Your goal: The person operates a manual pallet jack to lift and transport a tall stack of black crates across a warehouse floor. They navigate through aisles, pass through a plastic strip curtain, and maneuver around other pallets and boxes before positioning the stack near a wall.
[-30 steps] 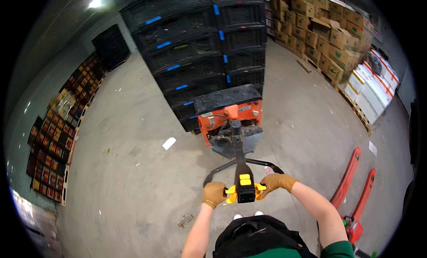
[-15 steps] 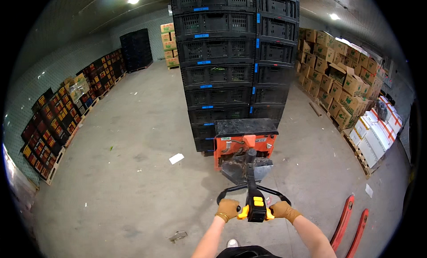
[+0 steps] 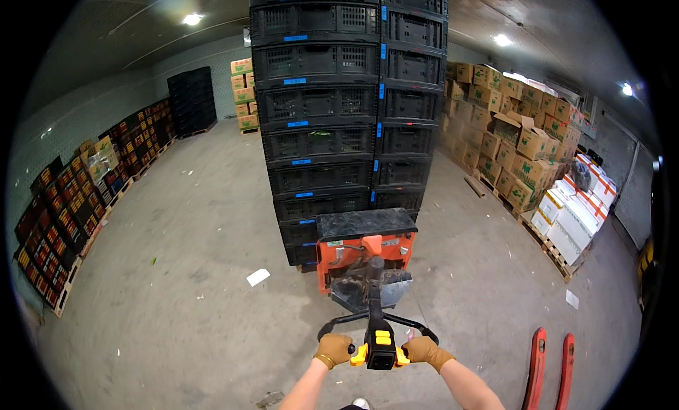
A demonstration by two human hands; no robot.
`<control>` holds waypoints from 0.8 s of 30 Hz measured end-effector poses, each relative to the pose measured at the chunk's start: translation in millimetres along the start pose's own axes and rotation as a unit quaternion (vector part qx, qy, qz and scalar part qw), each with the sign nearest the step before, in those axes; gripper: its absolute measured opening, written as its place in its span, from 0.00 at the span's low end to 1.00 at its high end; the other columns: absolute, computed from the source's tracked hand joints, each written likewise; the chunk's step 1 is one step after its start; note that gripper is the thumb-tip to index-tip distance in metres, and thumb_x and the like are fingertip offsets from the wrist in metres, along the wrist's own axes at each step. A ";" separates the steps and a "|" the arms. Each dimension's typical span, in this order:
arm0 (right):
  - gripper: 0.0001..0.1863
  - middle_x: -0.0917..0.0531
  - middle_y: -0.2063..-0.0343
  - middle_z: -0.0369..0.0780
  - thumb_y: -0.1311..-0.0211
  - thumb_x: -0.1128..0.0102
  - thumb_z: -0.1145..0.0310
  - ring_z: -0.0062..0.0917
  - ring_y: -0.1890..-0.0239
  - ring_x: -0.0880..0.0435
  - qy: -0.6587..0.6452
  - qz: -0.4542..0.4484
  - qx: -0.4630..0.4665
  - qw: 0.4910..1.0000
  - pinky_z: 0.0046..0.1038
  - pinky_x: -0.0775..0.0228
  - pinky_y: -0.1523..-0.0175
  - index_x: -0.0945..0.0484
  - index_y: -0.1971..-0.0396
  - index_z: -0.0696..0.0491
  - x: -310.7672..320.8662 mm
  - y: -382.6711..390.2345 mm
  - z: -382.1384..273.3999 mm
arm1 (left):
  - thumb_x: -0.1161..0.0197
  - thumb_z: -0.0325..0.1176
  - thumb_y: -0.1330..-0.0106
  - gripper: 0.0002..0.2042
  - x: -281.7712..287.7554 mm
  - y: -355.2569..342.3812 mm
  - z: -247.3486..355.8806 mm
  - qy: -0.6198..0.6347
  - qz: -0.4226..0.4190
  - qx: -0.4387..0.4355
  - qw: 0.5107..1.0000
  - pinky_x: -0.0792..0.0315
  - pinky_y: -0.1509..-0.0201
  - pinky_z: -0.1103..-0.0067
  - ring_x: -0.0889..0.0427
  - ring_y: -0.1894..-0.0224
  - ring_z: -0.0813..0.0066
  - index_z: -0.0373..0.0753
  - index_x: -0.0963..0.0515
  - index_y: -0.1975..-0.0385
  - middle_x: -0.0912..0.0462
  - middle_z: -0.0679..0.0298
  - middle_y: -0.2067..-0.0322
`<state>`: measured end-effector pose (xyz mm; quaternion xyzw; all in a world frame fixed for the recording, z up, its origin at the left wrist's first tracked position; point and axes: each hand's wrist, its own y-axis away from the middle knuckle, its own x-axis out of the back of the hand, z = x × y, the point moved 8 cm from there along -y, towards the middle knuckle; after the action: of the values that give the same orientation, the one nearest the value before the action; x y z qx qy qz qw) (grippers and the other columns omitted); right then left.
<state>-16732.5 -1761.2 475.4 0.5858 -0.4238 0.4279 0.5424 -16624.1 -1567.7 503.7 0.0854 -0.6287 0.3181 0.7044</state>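
Both of my hands wear brown gloves and grip the black looped handle of an orange electric pallet jack. My left hand is closed around the left grip, and my right hand around the right one. Between them sits the control head, black with yellow buttons and yellow side levers. Directly beyond the jack's body rises a tall stack of black plastic crates with blue labels, in two visible columns. Its top runs out of the picture. The jack's forks are hidden by the stack.
Pallets of dark crates line the left wall; cardboard boxes and white boxes stand along the right. Two red forks lie at the lower right. A white paper is on the floor, left of the jack.
The surroundings, crate stack and jack have shifted left and somewhat down in the view. Both hands keep their hold on the handle.
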 end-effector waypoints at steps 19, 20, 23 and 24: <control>0.11 0.17 0.72 0.41 0.53 0.42 0.59 0.39 0.68 0.18 -0.052 0.018 -0.017 0.998 0.39 0.27 0.65 0.19 0.71 0.48 11.6 0.8 -58.2 | 0.41 0.36 0.54 0.05 33.3 30.6 -29.4 0.025 -0.019 -0.052 0.998 0.28 0.69 0.69 0.20 0.73 0.60 0.43 0.21 0.81 0.20 0.60 0.78; 0.11 0.17 0.72 0.41 0.53 0.42 0.59 0.38 0.68 0.18 -0.050 0.012 -0.021 0.998 0.39 0.27 0.65 0.19 0.70 0.48 11.0 0.9 -60.2 | 0.41 0.36 0.54 0.05 34.8 31.9 -30.6 0.027 -0.021 -0.052 0.998 0.28 0.69 0.69 0.20 0.73 0.60 0.43 0.21 0.81 0.20 0.61 0.78; 0.11 0.17 0.73 0.41 0.53 0.42 0.60 0.38 0.68 0.18 -0.054 0.016 -0.004 0.998 0.39 0.27 0.65 0.19 0.70 0.48 10.1 2.7 -73.0 | 0.41 0.36 0.54 0.05 39.8 42.7 -32.5 0.033 -0.026 -0.044 0.998 0.28 0.69 0.68 0.20 0.73 0.60 0.43 0.21 0.81 0.20 0.60 0.78; 0.11 0.17 0.73 0.41 0.52 0.43 0.60 0.39 0.68 0.18 -0.049 0.005 -0.009 0.999 0.39 0.27 0.65 0.19 0.70 0.48 9.7 4.8 -74.8 | 0.41 0.36 0.54 0.05 40.6 46.2 -32.1 0.036 -0.025 -0.040 0.998 0.28 0.70 0.68 0.20 0.73 0.60 0.43 0.21 0.81 0.20 0.60 0.78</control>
<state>-16737.6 -1687.1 489.5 0.5992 -0.4565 0.3977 0.5237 -16622.8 -1500.9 522.7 0.0612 -0.6128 0.2778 0.7372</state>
